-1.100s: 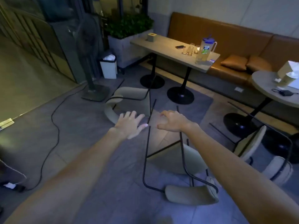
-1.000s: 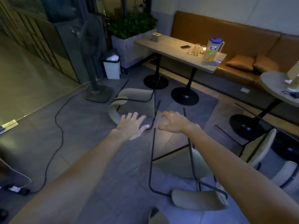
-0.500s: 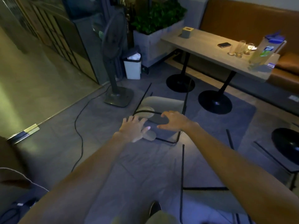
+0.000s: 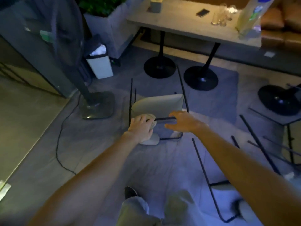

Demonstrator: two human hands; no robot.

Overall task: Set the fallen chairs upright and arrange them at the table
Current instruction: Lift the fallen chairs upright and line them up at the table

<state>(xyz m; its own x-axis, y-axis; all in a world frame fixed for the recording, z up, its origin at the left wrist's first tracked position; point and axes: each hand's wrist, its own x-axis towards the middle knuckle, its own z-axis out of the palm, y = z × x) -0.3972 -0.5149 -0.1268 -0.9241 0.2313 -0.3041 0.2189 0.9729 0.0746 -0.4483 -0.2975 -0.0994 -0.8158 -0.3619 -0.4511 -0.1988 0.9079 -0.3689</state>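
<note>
Chairs lie tipped over on the grey floor. The near chair [image 4: 205, 173] sprawls at lower right, its black frame beside the right forearm. Farther on, the pale chair [image 4: 160, 103] lies on its side under both hands. The left hand [image 4: 140, 128] rests on its rounded back at one end of a black bar [image 4: 164, 119], fingers bent; whether they grip is unclear. The right hand [image 4: 184, 122] hovers over the bar's other end, fingers loose. Beyond stands the table [image 4: 187, 28], bearing a jug [image 4: 249, 17] whose green-and-blue label is unreadable.
</note>
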